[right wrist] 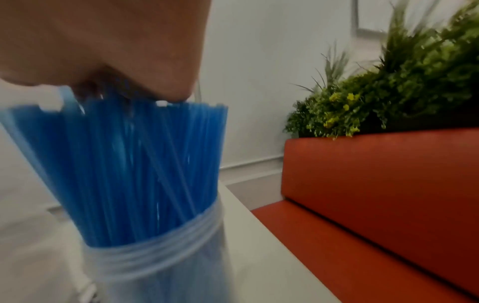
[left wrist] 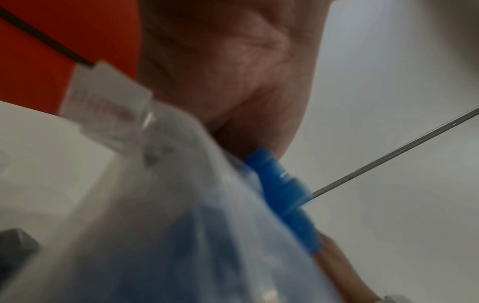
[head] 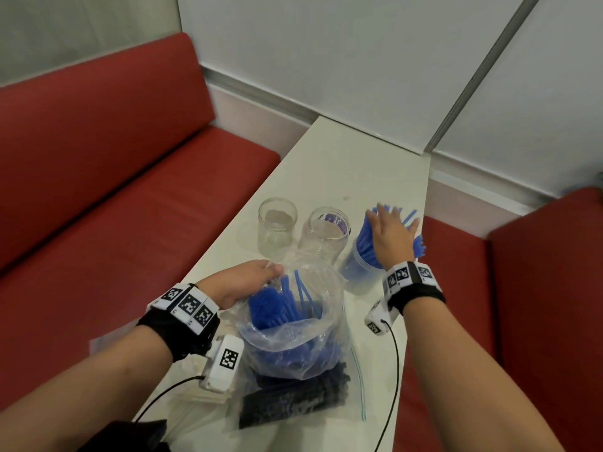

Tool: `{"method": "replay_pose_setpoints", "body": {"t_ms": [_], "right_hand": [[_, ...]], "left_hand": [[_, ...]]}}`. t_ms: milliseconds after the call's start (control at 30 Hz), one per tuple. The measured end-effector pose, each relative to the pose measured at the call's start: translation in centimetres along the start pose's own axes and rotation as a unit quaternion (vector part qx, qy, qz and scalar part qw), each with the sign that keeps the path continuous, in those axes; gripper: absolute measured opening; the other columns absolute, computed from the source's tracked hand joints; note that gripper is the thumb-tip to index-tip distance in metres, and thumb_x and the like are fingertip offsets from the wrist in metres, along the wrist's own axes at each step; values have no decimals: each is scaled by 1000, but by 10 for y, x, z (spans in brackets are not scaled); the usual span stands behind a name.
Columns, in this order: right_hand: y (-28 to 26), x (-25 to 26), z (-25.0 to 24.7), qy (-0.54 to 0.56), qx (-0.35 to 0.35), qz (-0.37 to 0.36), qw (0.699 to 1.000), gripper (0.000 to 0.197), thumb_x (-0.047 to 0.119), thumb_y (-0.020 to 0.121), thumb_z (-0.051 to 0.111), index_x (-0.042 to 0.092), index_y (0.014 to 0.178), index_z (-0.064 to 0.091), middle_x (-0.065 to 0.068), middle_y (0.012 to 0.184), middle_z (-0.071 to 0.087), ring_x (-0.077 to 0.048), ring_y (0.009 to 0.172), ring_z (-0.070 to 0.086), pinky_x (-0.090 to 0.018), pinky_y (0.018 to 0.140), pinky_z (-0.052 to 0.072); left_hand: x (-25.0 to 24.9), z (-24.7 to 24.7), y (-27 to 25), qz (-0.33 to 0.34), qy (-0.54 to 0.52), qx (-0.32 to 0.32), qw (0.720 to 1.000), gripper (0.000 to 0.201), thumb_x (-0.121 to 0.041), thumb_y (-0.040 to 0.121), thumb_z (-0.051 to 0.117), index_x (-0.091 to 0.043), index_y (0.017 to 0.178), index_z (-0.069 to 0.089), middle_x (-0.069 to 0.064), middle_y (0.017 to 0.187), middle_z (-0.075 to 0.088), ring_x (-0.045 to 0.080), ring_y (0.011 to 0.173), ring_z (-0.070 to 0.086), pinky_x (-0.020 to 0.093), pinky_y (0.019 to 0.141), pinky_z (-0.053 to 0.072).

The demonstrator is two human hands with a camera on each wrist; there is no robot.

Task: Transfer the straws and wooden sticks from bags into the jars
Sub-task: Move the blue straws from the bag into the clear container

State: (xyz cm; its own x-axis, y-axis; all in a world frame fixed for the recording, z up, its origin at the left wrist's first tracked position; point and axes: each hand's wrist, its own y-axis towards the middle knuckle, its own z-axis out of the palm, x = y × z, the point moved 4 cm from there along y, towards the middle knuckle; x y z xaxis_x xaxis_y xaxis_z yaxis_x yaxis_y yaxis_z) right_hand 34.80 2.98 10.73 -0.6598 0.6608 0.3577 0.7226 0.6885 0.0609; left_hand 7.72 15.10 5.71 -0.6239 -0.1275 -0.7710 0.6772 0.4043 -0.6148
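Left hand (head: 243, 282): fingers curled over the rim of a clear plastic bag (head: 293, 324), holding its mouth open near the front edge of the tabletop (head: 332, 164). Blue straws (head: 277, 305) standing inside that bag, ends up.

Right hand (head: 393, 234): fingers straight and spread, palm down, resting on the tops of the blue straws (head: 365, 246) packed in a clear jar (head: 357, 275). Jar by the right edge of the tabletop; straws fanned out above its rim.

Two empty jars: one (head: 276, 225) toward the left edge, one with a purple label (head: 326, 234) between it and the filled jar.

Second clear bag (head: 293, 399), flat under the first, at the front edge; dark sticks inside, kind not readable.

Red bench (head: 114, 174) left of the tabletop; red bench (right wrist: 388, 184) right of it, green plants (right wrist: 401, 86) behind its back.
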Motion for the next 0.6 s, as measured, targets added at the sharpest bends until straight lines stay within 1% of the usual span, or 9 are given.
{"method": "replay_pose_setpoints", "body": {"t_ms": [67, 100, 167, 233, 300, 367, 400, 500, 600], "right_hand": [[-2, 11, -36, 121, -120, -26, 985, 44, 36, 109, 34, 17, 146, 48, -5, 151, 47, -26, 150, 26, -51, 125, 3], [-6, 19, -56, 177, -186, -34, 966, 40, 31, 107, 39, 17, 143, 51, -4, 146, 52, -24, 144, 36, -47, 124, 17], [-23, 40, -83, 296, -244, -44, 923, 30, 20, 102, 47, 18, 128, 61, -1, 122, 65, -13, 115, 58, -38, 104, 46], [-50, 68, -78, 422, -133, -39, 896, 22, 10, 96, 50, 16, 112, 64, -3, 98, 67, -13, 88, 66, -35, 85, 58], [-83, 93, -41, 450, 75, -21, 890, 19, 11, 94, 56, 14, 111, 60, -8, 97, 66, -21, 87, 70, -34, 83, 60], [-121, 101, 7, 317, 262, -24, 911, 46, 27, 88, 70, 18, 129, 51, 4, 107, 63, -15, 98, 67, -28, 89, 57], [-139, 101, 30, 270, 326, -30, 906, 70, 35, 83, 77, 19, 141, 41, 15, 114, 59, -5, 104, 63, -18, 90, 52], [-179, 95, 81, 340, 364, -15, 867, 121, 47, 67, 90, 34, 157, 10, 31, 136, 41, 4, 129, 43, 1, 93, 36], [-201, 87, 104, 426, 292, 39, 855, 112, 42, 64, 92, 26, 155, 28, 9, 150, 48, -8, 135, 48, -29, 113, 41]], "left_hand": [[2, 1, -3, -3, -4, 1, 1000, 36, -41, 108, 41, -15, 114, 64, 6, 116, 67, 22, 107, 62, 35, 90, 49], [1, 2, -4, -2, -8, 0, 1000, 36, -42, 108, 40, -15, 113, 63, 4, 115, 66, 21, 107, 61, 34, 89, 49], [0, 3, -8, 6, -10, -6, 1000, 37, -44, 108, 39, -16, 118, 60, 2, 116, 63, 21, 112, 57, 34, 94, 46], [0, 5, -12, 13, -21, -4, 1000, 41, -45, 108, 36, -14, 126, 57, 7, 124, 62, 26, 120, 55, 43, 108, 45], [-2, 8, -17, 28, -24, 1, 999, 42, -43, 109, 33, -11, 123, 56, 13, 124, 63, 30, 119, 59, 50, 108, 46], [-5, 10, -22, 58, -12, -16, 998, 40, -40, 110, 31, -10, 116, 56, 13, 117, 63, 28, 111, 60, 45, 101, 49], [-6, 11, -24, 71, -9, -33, 997, 38, -39, 111, 31, -11, 112, 57, 13, 114, 64, 26, 106, 59, 40, 94, 49], [-1, 13, -30, 77, -28, -81, 993, 38, -39, 110, 31, -11, 112, 57, 15, 117, 64, 29, 108, 61, 41, 87, 48], [7, 13, -36, 69, -52, -99, 991, 40, -41, 110, 33, -9, 118, 56, 16, 118, 64, 33, 112, 62, 51, 101, 50]]}}
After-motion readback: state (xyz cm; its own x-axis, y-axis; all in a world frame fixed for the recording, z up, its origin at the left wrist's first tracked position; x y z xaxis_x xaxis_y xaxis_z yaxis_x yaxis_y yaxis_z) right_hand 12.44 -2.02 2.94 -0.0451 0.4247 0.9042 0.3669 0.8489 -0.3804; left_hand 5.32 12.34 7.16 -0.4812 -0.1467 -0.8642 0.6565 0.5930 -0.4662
